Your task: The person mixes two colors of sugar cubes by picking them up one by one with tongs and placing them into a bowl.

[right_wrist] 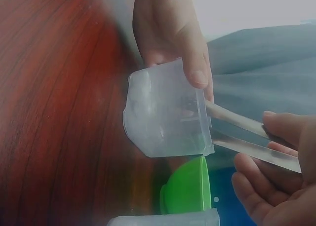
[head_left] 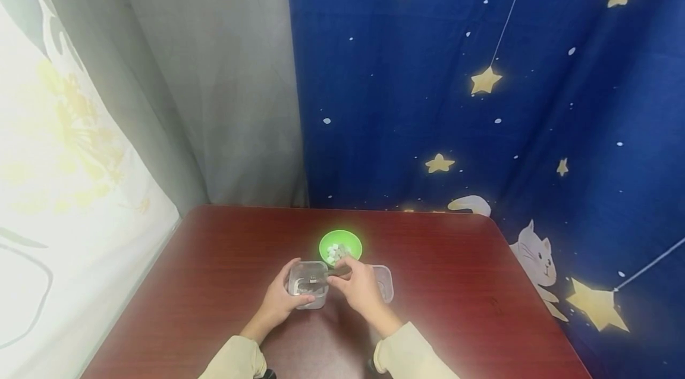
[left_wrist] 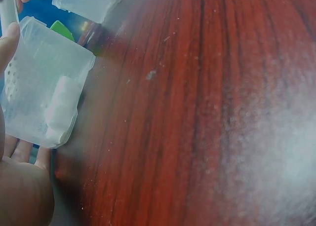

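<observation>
My left hand (head_left: pixel 278 297) grips a clear plastic container (head_left: pixel 316 304) from its left side, the thumb over its rim. Metal tongs (right_wrist: pixel 256 157) are pinched in my right hand (head_left: pixel 361 287), and their arms reach through the container's mouth. White pieces (left_wrist: pixel 63 105) show through the wall at the container's bottom in the left wrist view. Whether the tong tips grasp one cannot be told. Just beyond the hands stands a green bowl (head_left: pixel 353 239) with several white cubes (head_left: pixel 333 253) in it.
A second clear container (head_left: pixel 386 288) stands right of the bowl, partly behind my right hand. Everything is on a dark red wooden table (head_left: pixel 455 307). A grey curtain (head_left: pixel 241 99) and a blue starry curtain (head_left: pixel 385 99) hang behind its far edge.
</observation>
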`<state>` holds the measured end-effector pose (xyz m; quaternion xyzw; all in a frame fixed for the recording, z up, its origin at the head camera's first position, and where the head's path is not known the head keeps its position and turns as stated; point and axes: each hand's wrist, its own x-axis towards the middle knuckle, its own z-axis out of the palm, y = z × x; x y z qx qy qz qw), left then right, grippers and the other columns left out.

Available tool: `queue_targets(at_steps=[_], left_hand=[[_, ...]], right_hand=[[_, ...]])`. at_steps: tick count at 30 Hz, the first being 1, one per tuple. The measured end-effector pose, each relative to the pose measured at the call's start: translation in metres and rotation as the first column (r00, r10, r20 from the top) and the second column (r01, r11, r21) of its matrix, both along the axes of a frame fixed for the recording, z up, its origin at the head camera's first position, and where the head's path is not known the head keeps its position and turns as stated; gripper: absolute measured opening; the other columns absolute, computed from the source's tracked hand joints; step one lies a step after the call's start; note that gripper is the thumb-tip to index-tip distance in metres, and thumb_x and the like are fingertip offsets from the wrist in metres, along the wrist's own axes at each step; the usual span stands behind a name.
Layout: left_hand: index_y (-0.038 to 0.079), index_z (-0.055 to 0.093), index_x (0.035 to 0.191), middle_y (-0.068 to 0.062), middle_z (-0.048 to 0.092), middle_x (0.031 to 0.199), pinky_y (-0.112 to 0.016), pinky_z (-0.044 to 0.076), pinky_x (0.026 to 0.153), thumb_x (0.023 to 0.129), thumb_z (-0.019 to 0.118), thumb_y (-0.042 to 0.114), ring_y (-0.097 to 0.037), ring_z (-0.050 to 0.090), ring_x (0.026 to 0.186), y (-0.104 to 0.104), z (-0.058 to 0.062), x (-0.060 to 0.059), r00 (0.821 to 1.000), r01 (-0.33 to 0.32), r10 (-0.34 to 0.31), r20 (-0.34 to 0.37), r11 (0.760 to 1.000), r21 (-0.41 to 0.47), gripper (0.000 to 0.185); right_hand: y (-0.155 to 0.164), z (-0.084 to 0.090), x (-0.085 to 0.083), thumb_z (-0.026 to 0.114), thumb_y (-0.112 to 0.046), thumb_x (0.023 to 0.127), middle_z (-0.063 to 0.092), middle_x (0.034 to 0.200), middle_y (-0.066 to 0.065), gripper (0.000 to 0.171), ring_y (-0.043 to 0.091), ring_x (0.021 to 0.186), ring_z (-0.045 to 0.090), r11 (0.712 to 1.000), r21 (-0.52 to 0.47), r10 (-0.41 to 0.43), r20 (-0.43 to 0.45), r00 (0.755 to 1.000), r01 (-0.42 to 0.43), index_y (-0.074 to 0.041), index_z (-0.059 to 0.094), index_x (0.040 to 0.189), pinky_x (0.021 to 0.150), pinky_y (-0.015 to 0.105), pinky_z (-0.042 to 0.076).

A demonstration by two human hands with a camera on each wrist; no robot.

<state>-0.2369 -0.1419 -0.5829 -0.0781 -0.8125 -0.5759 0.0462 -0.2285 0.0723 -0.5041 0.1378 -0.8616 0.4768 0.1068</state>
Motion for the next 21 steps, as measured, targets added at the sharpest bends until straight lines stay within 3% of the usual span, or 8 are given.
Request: queue_targets(at_steps=[15,21], left_hand=[[0.014,0.044,0.143,-0.017,0.061,0.120,-0.034,0.052,0.077,0.060,0.094,0.020,-0.027,0.063,0.092,0.001,0.000,-0.001,1.000,0.011,-0.011,-0.002,0.999,0.051,0.098],[0.015,0.044,0.144,-0.015,0.060,0.122,-0.036,0.051,0.081,0.059,0.094,0.023,-0.026,0.061,0.097,0.000,0.000,-0.001,1.000,0.003,-0.003,-0.002,1.000,0.028,0.098]], right_hand=[[-0.008,0.011,0.005,0.080,-0.012,0.078,0.072,0.083,0.010,0.021,0.015,0.071,0.070,0.993,0.117,0.006,-0.105,0.994,0.007,-0.005,0.066,0.092,0.057,0.022,0.053],[-0.007,0.009,0.003,0.082,-0.013,0.077,0.071,0.078,0.006,0.021,0.011,0.067,0.068,0.995,0.104,-0.007,-0.062,0.998,0.013,-0.010,0.067,0.090,0.054,0.020,0.051]])
